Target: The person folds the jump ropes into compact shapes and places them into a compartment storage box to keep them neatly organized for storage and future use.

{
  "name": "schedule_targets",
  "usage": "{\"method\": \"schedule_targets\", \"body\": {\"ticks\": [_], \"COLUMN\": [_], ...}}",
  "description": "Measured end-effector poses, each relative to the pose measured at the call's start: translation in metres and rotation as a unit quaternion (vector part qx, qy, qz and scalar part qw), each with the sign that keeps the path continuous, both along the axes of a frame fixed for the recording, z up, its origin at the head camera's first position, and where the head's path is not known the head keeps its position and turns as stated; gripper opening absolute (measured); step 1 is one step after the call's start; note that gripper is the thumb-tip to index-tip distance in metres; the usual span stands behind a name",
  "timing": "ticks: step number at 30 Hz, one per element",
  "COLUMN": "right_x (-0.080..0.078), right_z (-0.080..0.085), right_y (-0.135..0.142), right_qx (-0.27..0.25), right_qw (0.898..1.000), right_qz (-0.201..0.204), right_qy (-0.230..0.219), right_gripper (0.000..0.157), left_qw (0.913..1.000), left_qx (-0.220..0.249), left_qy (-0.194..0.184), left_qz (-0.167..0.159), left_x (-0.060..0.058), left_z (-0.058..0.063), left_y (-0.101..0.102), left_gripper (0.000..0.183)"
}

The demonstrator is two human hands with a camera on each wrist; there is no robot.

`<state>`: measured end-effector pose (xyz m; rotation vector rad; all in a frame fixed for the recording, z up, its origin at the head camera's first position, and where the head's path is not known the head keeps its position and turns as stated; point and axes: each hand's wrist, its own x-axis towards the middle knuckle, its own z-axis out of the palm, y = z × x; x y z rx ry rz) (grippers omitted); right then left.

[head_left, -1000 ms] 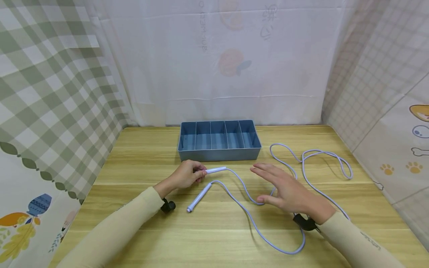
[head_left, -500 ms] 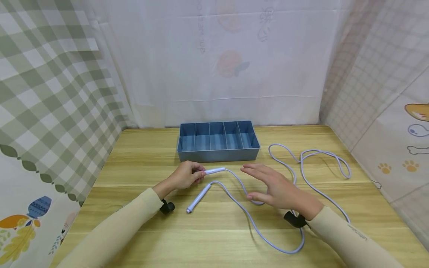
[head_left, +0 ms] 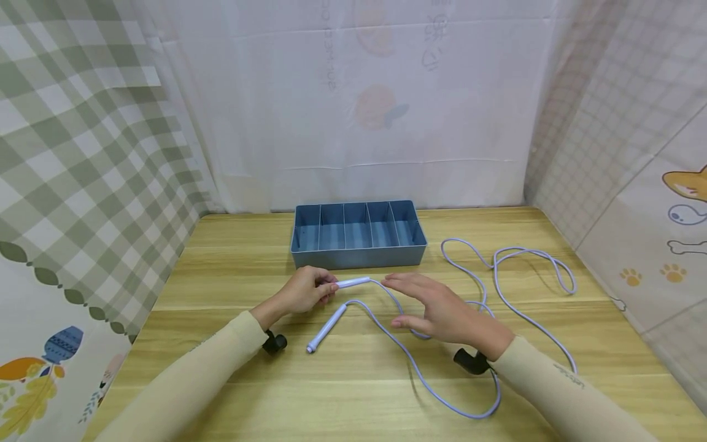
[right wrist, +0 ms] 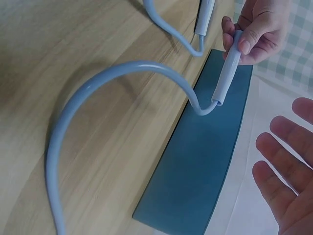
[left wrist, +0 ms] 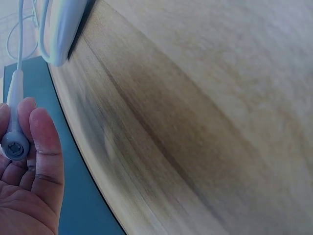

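Observation:
My left hand [head_left: 305, 290] pinches one light lavender handle [head_left: 354, 282] of a skipping rope near its end. In the left wrist view that handle's capped end [left wrist: 15, 147] lies between the fingers. The other handle [head_left: 327, 328] rests on the table just nearer to me. From both handles the thin lavender rope [head_left: 418, 373] curves off to the right. My right hand [head_left: 439, 310] is spread with straight fingers above the rope, holding nothing. In the right wrist view, its fingertips [right wrist: 266, 174] are apart from the gripped handle [right wrist: 228, 76].
Behind the hands stands a blue-grey divided box [head_left: 359, 257] with several compartments. Loose loops of rope [head_left: 530, 250] spread over the right side of the wooden table [head_left: 232, 374]. Patterned cloths hang at the left, back and right.
My right hand has moved left, nearer to the handle in my left hand. The left hand keeps its pinch almost in place. The head view has shifted slightly.

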<state>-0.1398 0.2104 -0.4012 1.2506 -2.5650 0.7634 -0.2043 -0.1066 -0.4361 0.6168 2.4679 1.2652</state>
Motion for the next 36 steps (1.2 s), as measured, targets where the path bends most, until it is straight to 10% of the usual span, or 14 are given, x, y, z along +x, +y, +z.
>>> {"method": "schedule_targets", "body": {"ticks": [36], "right_x": [-0.015], "right_z": [-0.013], "right_y": [-0.053], "right_qx": [-0.018], "right_qw": [0.998], "right_qz": [0.061], "right_qy": [-0.027], "right_gripper": [0.054], "left_qw": [0.9999], "left_qx": [0.003], "left_qy": [0.007], "left_qz": [-0.008], "left_x": [-0.003], "left_z": [0.003], "left_y": [0.000], "left_gripper": [0.018]}}
